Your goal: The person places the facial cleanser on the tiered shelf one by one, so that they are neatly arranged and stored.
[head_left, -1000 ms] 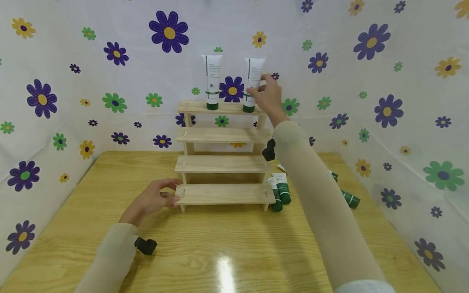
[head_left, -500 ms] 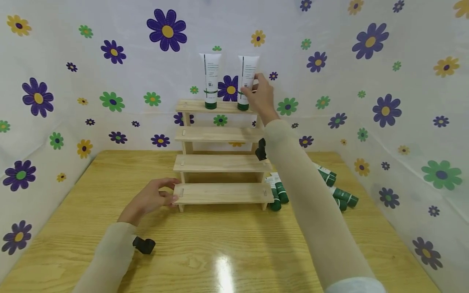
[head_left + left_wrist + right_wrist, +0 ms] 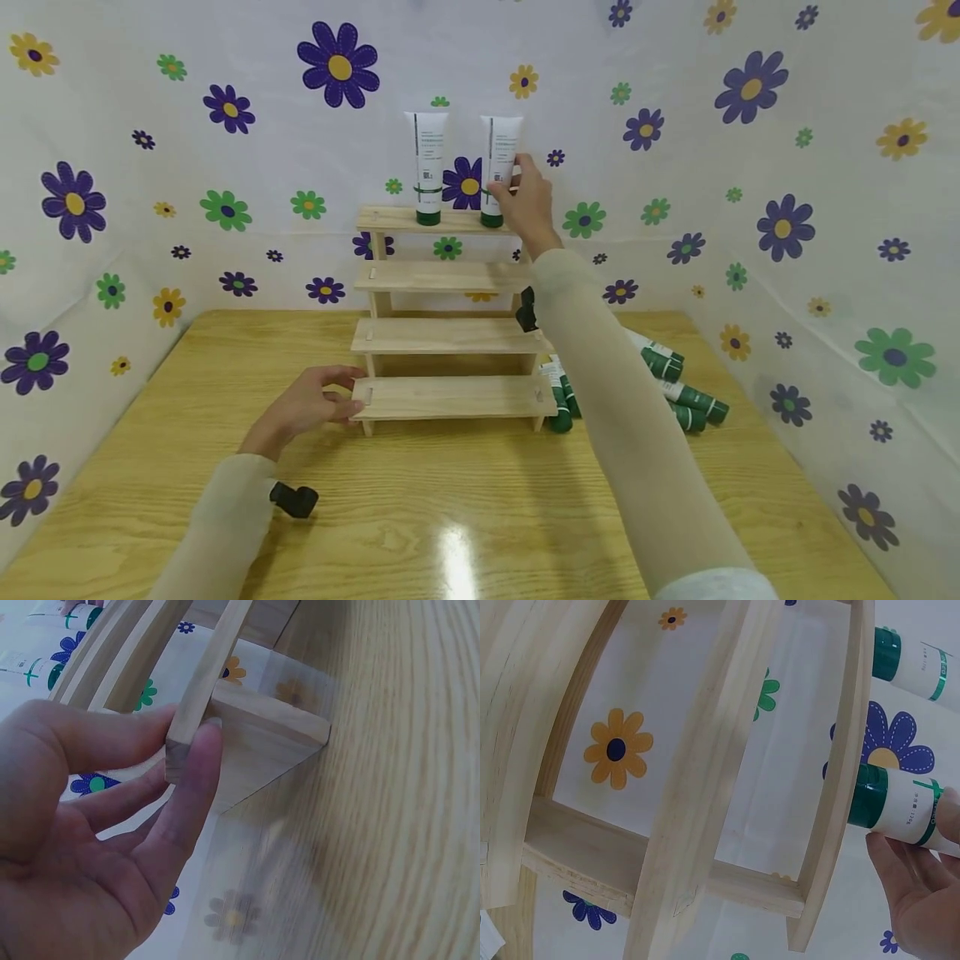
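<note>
A wooden stand with several stepped shelves stands on the table. On its top shelf, a white squeeze tube with a green cap stands upright, cap down. Beside it to the right is a second squeeze tube, which my right hand holds between thumb and fingers. The right wrist view shows this tube's green cap right at the top shelf's surface. My left hand pinches the left end of the lowest shelf; thumb and fingers grip the board's end in the left wrist view.
Several green-capped tubes lie in a pile on the table to the right, partly behind my right forearm. More tubes lie against the stand's right side. A flower-print cloth rises behind and at both sides.
My right hand has shifted the held tube left along the top shelf, nearer the standing tube. My left hand keeps its place on the lowest shelf; the view has turned slightly.
</note>
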`<state>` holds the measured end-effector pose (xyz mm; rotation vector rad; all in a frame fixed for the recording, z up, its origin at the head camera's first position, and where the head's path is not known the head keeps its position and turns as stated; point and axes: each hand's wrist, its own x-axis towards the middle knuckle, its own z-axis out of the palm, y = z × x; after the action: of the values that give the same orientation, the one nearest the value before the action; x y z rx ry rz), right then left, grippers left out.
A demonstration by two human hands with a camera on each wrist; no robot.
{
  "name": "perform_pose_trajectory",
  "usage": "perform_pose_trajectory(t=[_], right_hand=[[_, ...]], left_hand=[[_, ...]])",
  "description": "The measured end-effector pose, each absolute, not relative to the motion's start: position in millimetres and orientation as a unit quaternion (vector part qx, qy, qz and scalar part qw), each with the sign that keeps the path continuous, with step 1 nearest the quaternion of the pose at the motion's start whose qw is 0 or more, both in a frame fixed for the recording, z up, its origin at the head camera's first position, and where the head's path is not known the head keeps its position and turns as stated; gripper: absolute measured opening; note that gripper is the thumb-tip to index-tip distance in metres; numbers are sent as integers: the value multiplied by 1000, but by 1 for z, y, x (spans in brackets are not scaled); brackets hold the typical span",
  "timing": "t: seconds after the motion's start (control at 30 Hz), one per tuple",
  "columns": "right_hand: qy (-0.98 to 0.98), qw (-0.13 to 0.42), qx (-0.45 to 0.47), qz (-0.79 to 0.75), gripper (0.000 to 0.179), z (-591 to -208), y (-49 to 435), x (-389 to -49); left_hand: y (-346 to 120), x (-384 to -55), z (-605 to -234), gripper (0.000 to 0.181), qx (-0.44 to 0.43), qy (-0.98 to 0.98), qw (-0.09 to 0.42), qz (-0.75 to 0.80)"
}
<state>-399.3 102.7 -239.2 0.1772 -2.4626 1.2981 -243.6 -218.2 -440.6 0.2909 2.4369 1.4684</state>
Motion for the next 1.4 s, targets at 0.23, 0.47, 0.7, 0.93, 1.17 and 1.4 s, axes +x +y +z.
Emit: perform_pose_trajectory(t=[0.23, 0.47, 0.7, 0.93, 1.17, 1.4], right_hand=[[-871, 173, 66, 455, 48, -239, 104, -399], [-876, 152, 63, 453, 49, -237, 105, -398], [-875, 131, 57, 462, 54, -236, 111, -398], [-891, 123, 25, 436, 57, -234, 133, -393], [-914, 83, 25, 397, 51, -234, 165, -380], [-920, 45, 37, 388, 50, -247, 193, -363]], left_hand=[[-214, -241, -440, 57, 97, 842, 135, 513], [-214, -242, -442, 55, 83, 848, 134, 506], [-214, -242, -444, 54, 80, 846, 138, 509], [-214, -241, -441, 54, 95, 849, 134, 502], [-213, -241, -439, 56, 93, 851, 135, 500], [-211, -239, -437, 55, 89, 854, 132, 495]])
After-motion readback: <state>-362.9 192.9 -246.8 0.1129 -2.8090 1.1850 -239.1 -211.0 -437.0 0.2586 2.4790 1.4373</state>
